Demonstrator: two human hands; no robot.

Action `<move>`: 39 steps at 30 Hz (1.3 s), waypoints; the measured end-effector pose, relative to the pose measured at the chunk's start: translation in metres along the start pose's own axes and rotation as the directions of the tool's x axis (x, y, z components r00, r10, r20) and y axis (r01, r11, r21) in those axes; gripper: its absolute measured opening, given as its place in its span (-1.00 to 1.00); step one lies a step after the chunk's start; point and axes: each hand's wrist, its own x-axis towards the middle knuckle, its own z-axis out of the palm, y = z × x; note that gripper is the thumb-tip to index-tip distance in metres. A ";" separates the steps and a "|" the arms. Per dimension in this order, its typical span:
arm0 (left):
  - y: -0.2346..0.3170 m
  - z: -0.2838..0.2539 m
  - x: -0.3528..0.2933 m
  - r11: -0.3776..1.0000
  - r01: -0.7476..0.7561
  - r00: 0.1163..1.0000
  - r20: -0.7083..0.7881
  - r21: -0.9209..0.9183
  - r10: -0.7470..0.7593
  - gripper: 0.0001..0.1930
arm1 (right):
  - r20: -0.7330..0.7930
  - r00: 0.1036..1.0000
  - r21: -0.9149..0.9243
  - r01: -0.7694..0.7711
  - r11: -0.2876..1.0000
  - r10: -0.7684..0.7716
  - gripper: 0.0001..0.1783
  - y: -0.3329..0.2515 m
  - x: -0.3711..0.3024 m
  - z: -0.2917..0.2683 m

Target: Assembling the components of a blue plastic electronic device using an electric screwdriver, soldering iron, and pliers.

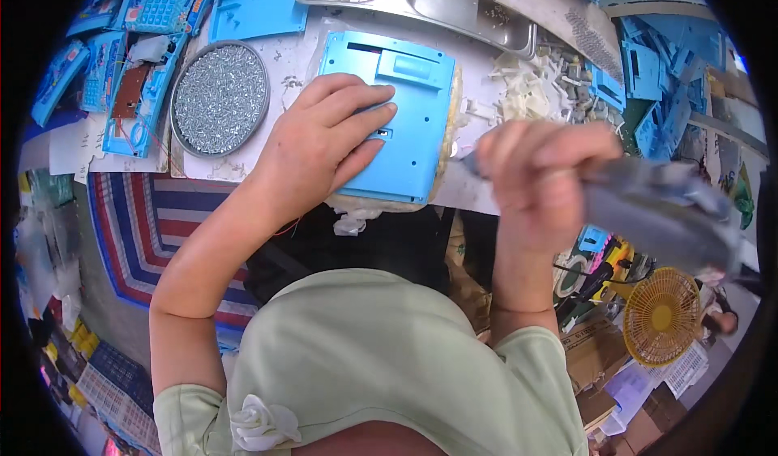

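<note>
A blue plastic casing (405, 160) lies on a padded piece on the worktable, with a raised cover at its far end and small holes in its face. My left hand (324, 128) rests on its left side, fingers stretched out over the surface. To the right of the casing, my right hand (543, 164) is wrapped round a dark powered screwdriver (656, 213), held sideways with its tip end toward the casing. Hand and tool are smeared by motion, and the tip is hard to make out. A round grey dish (263, 115) full of small silver screws stands left of my left hand.
Steel trays (429, 10) with small parts stand at the back. White plastic pieces (531, 87) are heaped right of the casing. Blue casing parts (134, 91) crowd the left, with more blue panels (644, 71) at right. A yellow fan (662, 316) stands lower right.
</note>
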 end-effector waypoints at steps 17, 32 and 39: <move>-0.036 -0.033 0.046 0.984 -0.101 0.986 -0.121 0.149 0.119 -0.59 | 0.217 0.976 0.039 0.014 0.999 -0.022 -0.67 -0.029 0.051 0.011; 0.015 -0.180 -0.243 0.265 0.964 0.247 -0.330 -0.008 -0.911 -0.56 | 0.180 0.980 0.073 -0.101 0.992 0.086 -0.72 -0.007 0.077 -0.017; 0.005 -0.154 -0.303 0.036 0.992 0.005 -0.240 -0.124 -0.971 -0.46 | 0.126 0.984 0.010 -0.131 0.991 0.128 -0.74 0.005 0.088 -0.022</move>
